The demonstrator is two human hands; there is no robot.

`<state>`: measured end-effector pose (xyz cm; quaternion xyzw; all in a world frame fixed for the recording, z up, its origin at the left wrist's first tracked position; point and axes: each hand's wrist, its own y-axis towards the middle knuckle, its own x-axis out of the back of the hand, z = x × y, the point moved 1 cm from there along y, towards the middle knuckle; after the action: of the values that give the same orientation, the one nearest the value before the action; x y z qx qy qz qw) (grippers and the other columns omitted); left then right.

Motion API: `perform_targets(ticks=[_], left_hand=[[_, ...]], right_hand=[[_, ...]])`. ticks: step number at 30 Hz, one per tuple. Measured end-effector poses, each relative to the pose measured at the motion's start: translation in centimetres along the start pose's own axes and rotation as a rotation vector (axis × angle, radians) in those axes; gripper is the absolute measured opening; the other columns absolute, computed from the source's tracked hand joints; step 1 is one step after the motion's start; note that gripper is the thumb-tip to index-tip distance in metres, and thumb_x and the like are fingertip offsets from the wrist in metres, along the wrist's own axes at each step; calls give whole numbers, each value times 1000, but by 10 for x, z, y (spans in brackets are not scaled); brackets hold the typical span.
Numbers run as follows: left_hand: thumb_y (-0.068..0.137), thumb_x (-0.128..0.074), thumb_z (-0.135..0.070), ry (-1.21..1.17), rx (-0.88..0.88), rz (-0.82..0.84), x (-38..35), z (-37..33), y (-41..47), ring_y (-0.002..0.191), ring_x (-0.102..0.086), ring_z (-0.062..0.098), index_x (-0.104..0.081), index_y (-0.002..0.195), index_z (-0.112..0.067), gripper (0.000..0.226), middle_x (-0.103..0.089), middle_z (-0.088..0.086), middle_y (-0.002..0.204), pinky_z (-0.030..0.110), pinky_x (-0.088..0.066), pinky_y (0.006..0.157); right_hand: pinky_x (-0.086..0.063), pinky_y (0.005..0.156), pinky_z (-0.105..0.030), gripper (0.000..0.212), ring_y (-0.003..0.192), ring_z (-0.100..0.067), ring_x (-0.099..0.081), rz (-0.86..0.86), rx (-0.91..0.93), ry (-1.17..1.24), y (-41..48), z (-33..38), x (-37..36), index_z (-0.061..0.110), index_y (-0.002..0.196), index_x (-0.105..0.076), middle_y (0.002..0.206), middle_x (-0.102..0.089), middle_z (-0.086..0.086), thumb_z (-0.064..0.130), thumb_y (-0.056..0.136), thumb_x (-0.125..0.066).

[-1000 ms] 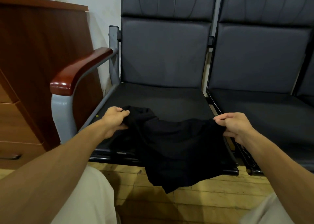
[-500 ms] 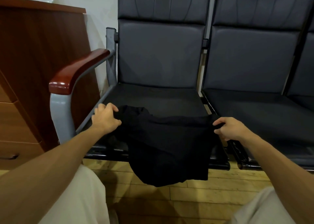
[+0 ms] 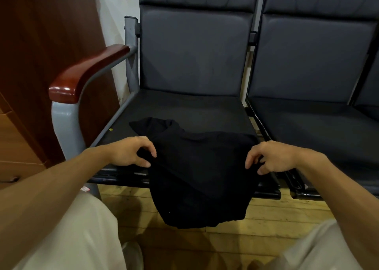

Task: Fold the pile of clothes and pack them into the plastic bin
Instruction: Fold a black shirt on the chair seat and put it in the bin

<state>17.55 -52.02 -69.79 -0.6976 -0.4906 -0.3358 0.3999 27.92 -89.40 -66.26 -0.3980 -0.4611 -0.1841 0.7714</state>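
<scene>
A black garment lies over the front of the left chair seat. Its lower part hangs past the seat edge toward the floor, and one sleeve lies spread to the back left. My left hand pinches the garment's left side with thumb and curled fingers. On the garment's right side, my right hand pinches the cloth the same way. No plastic bin or pile of clothes is in view.
A wooden armrest on a grey metal frame borders the seat on the left. A brown wooden cabinet stands further left. A second dark seat adjoins on the right. Wooden floor lies below, with my light trousers at the bottom corners.
Both hands have slid from the garment's far corners to grips lower down on its sides. The garment now lies flatter on the seat, its left sleeve released and spread out.
</scene>
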Motion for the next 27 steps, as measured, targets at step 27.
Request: perform_targets(ticks=[27], left_hand=[[84, -70, -35, -71, 215, -246, 19, 21, 16, 96, -60, 11, -58, 89, -28, 14, -63, -5, 99, 35, -49, 91]], right_hand=[[-41, 88, -27, 13, 107, -13, -53, -632, -198, 326, 39, -19, 6, 20, 91, -63, 108, -64, -1, 29, 96, -56]])
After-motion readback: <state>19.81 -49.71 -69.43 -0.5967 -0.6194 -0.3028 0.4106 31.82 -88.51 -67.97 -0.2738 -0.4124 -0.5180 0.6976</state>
